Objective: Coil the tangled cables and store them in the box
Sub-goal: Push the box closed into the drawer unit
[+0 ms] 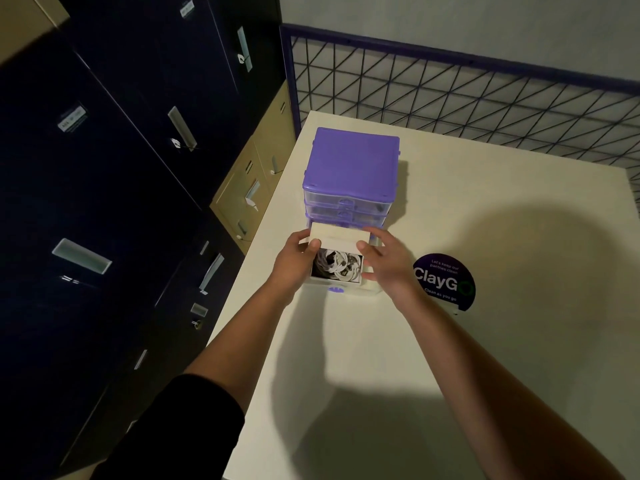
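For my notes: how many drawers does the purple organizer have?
3: the top drawer and middle drawer are closed; the bottom drawer, pulled out, holds cables.

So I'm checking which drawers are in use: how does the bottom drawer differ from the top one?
The bottom drawer is pulled out toward the person; the top drawer is pushed in. The bottom drawer shows white cables inside and is held by both hands; the top drawer is untouched. Both have purple handles.

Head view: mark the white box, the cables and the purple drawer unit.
white box [341, 237], head view, on its lid
cables [337, 268], head view, middle of the coils
purple drawer unit [353, 161], head view, on its top
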A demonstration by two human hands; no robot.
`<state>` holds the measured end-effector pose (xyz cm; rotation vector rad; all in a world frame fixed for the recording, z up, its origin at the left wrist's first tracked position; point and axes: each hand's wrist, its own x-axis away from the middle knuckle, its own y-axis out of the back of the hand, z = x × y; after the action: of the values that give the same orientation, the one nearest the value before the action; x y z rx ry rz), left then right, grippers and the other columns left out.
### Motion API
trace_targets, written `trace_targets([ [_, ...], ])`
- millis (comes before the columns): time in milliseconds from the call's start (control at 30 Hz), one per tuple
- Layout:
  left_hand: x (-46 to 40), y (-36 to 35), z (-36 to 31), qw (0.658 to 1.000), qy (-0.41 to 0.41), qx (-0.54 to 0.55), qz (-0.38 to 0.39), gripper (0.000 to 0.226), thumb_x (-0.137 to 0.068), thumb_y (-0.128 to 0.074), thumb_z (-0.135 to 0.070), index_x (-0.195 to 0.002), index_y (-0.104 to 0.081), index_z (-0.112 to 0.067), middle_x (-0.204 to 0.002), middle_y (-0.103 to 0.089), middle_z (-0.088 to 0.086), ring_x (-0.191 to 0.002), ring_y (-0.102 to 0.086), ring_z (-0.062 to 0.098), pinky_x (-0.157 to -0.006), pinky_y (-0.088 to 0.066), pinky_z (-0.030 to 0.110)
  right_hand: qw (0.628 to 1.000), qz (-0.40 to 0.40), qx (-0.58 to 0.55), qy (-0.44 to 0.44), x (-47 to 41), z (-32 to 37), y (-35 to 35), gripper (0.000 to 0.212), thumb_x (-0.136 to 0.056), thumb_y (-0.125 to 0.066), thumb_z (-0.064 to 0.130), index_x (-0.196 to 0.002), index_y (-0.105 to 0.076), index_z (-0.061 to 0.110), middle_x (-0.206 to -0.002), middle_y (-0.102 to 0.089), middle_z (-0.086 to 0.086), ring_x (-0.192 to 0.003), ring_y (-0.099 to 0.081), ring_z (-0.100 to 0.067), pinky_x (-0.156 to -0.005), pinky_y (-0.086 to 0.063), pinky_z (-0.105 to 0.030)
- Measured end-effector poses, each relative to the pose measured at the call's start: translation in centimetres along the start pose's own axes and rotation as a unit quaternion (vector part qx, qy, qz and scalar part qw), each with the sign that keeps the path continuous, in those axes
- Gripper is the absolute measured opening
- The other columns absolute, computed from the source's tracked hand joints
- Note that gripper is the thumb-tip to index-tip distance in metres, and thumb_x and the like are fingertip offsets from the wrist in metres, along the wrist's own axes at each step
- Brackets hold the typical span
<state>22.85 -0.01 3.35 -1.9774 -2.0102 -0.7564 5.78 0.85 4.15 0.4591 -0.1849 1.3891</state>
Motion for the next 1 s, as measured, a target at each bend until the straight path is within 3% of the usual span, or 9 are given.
trace_targets([
  [167, -0.1, 0.3, -0.6, 0.997, 0.053, 0.044, 0.019, 0.039, -0.09, -0.057, -0.017, -0.127, -0.046, -0.02, -0.125, -0.063, 0.004, -0.115, -0.059, 0.022, -0.103, -0.044, 0.05, 1.0, 0.011, 0.005, -0.002, 0.4, 0.3, 0.0, 0.035, -0.085, -0.07, 0.028, -0.116, -0.058, 0.018, -0.107, -0.064, 0.0, -0.097, -0.062, -0.012, -0.088, -0.052, -0.038],
  [300, 0.3, 0.2, -1.1, 0.994, 0.076, 0.053, 0.049, 0.073, -0.071, -0.068, -0.058, -0.131, -0.049, -0.02, -0.124, -0.063, 0.0, -0.109, -0.062, 0.018, -0.094, -0.05, 0.043, 0.999, -0.009, 0.036, 0.004, 0.6, 0.3, -0.2, 0.027, -0.09, -0.063, 0.03, -0.112, -0.058, 0.015, -0.114, -0.065, -0.007, -0.104, -0.061, -0.016, -0.091, -0.052, -0.041],
  [400, -0.6, 0.1, -0.5, 0.995, 0.076, 0.055, 0.04, 0.095, -0.049, -0.067, -0.075, -0.127, -0.055, -0.022, -0.122, -0.064, -0.005, -0.109, -0.063, 0.018, -0.091, -0.053, 0.043, 0.998, -0.008, 0.057, 0.006, 0.6, 0.2, -0.2, 0.026, -0.091, -0.062, 0.026, -0.114, -0.057, 0.015, -0.117, -0.061, -0.006, -0.101, -0.059, -0.014, -0.087, -0.048, -0.031],
  [467, -0.4, 0.1, -0.7, 0.995, 0.08, 0.053, 0.028, 0.087, -0.052, -0.071, -0.069, -0.122, -0.057, -0.019, -0.119, -0.065, 0.0, -0.107, -0.064, 0.021, -0.091, -0.054, 0.046, 0.998, -0.008, 0.065, -0.003, 0.7, 0.1, -0.1, 0.028, -0.09, -0.062, 0.026, -0.115, -0.057, 0.014, -0.117, -0.061, -0.006, -0.098, -0.058, -0.013, -0.083, -0.045, -0.026],
  [567, -0.1, -0.1, -1.2, 0.993, 0.097, 0.06, 0.009, 0.048, -0.074, -0.075, -0.037, -0.11, -0.052, -0.015, -0.116, -0.061, 0.007, -0.104, -0.063, 0.025, -0.09, -0.054, 0.049, 0.997, -0.017, 0.069, -0.016, 0.8, -0.1, -0.1, 0.029, -0.089, -0.064, 0.027, -0.114, -0.058, 0.014, -0.119, -0.062, -0.004, -0.105, -0.06, -0.018, -0.084, -0.046, -0.027],
  [633, -0.2, -0.2, -1.4, 0.992, 0.112, 0.056, 0.014, 0.042, -0.081, -0.072, -0.026, -0.114, -0.048, -0.014, -0.115, -0.06, 0.007, -0.103, -0.063, 0.025, -0.088, -0.055, 0.048, 0.997, -0.014, 0.072, -0.026, 1.0, -0.1, -0.1, 0.029, -0.089, -0.064, 0.026, -0.114, -0.058, 0.013, -0.115, -0.06, -0.001, -0.101, -0.06, -0.018, -0.075, -0.046, -0.023],
  [700, -0.1, -0.1, -1.8, 0.991, 0.123, 0.034, 0.036, 0.051, -0.077, -0.071, -0.029, -0.12, -0.049, -0.015, -0.113, -0.064, 0.006, -0.1, -0.065, 0.024, -0.087, -0.056, 0.045, 0.997, -0.007, 0.075, -0.032, 1.1, -0.1, -0.1, 0.03, -0.089, -0.064, 0.024, -0.115, -0.057, 0.012, -0.111, -0.057, 0.0, -0.094, -0.058, -0.018, -0.063, -0.041, -0.017],
  [800, -0.3, 0.0, -2.0, 0.991, 0.12, -0.004, 0.061, 0.063, -0.066, -0.07, -0.035, -0.123, -0.056, -0.013, -0.109, -0.069, 0.008, -0.095, -0.068, 0.026, -0.083, -0.058, 0.046, 0.996, -0.001, 0.077, -0.042, 1.0, -0.3, -0.3, 0.03, -0.09, -0.063, 0.021, -0.117, -0.054, 0.011, -0.114, -0.055, -0.003, -0.093, -0.054, -0.016, -0.064, -0.04, -0.02],
  [1000, -0.3, -0.6, -2.8, 0.986, 0.085, -0.138, 0.025, 0.029, -0.083, -0.064, -0.031, -0.103, -0.061, -0.01, -0.104, -0.065, 0.008, -0.097, -0.062, 0.028, -0.089, -0.053, 0.04, 0.997, 0.019, 0.052, -0.048, 1.3, -0.2, -1.3, 0.042, -0.089, -0.059, 0.017, -0.128, -0.044, 0.016, -0.126, -0.049, -0.007, -0.084, -0.055, -0.011, -0.064, -0.039, -0.015],
])
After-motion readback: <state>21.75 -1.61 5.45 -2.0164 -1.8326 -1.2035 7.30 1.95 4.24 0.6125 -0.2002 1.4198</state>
